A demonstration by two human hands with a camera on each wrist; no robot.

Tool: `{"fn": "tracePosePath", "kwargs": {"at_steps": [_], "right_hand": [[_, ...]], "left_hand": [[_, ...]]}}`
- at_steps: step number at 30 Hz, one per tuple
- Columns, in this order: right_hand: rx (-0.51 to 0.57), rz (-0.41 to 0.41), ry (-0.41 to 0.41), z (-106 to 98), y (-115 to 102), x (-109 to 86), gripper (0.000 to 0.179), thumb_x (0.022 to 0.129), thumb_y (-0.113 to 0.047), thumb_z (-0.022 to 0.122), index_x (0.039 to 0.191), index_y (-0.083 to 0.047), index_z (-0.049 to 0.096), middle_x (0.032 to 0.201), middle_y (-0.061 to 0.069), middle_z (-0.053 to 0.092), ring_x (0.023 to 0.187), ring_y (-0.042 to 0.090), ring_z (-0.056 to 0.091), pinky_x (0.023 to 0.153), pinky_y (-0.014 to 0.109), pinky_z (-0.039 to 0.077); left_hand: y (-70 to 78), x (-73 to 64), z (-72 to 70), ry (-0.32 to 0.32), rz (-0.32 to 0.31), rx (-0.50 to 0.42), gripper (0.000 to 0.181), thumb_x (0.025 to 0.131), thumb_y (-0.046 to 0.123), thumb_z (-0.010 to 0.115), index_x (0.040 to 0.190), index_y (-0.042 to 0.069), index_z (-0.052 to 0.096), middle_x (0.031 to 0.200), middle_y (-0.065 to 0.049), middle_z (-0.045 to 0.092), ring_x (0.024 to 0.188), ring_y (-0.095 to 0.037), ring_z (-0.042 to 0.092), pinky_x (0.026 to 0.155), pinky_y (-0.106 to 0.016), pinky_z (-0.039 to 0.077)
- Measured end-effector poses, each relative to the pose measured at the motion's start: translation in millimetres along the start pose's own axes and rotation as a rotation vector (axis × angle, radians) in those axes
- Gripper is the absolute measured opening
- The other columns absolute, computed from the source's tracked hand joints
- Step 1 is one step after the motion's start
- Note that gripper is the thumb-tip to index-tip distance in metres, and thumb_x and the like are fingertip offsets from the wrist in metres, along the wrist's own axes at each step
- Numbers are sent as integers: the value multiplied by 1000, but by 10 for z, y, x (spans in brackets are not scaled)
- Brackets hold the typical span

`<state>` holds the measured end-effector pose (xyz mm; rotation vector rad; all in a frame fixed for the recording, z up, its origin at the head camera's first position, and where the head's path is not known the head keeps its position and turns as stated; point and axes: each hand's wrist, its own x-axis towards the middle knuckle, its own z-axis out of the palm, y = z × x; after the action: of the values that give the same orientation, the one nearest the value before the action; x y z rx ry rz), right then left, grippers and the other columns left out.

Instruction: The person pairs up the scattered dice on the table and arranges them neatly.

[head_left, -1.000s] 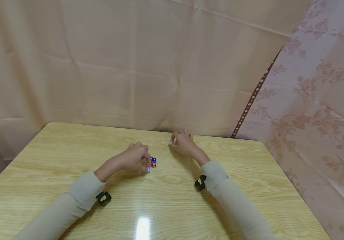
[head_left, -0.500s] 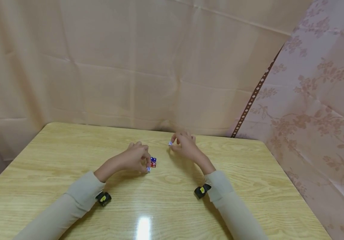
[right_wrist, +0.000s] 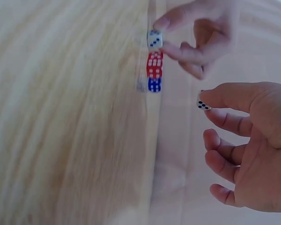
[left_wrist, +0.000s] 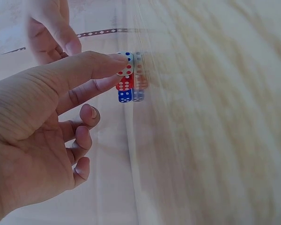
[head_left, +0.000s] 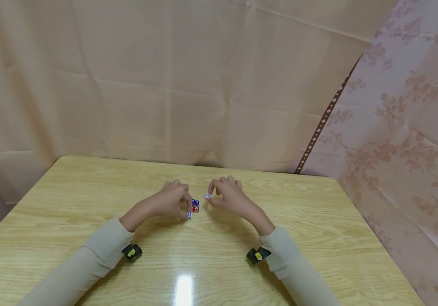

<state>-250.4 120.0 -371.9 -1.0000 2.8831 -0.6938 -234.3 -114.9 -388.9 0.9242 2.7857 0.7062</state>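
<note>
Small dice stand close together on the table: blue dice [head_left: 195, 202] at the far side, red dice [head_left: 196, 209] in the middle, and a white die [right_wrist: 154, 41] at the near end. My left hand [head_left: 170, 202] has thumb and forefinger on this white die, the other fingers loosely bent. To the right of the dice, my right hand [head_left: 232, 199] pinches another white die [head_left: 207, 196] between thumb and forefinger. That die, with dark dots [right_wrist: 203, 106], is held above the tabletop, apart from the row.
The wood-patterned table [head_left: 89, 178] is glossy and mirrors the dice. Behind it hangs a beige curtain [head_left: 146, 85], with a flowered cloth [head_left: 406, 127] on the right. A black wrist camera [head_left: 132, 253] sits below the left cuff, another black camera [head_left: 258, 256] below the right.
My right hand has come from the table's far side toward the row, moving left and nearer with its white die. The left hand and the row have stayed in place.
</note>
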Motion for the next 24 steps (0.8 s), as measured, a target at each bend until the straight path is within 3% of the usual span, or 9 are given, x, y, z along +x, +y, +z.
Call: {"fn": "tracePosePath", "kwargs": {"at_steps": [14,24], "right_hand": [[-55,-7,-120,119,-212,-83,14,94,-21,74,103,-13,65,91,5,59,87,20,39,87,43,25],[-134,-10,-113,201,-290,-55,13,94,-22,74,103,-14,68,95,2,63,88,19,40,88,44,29]], "left_hand": [[12,-3,-4,-7,4,22,14,76,23,88,75,24,74,80,4,46,82,-17,34,77,-37,20],[-7,7,-33,-12,0,12,15,76,20,87,74,24,73,81,3,48,83,-17,35,78,-37,21]]}}
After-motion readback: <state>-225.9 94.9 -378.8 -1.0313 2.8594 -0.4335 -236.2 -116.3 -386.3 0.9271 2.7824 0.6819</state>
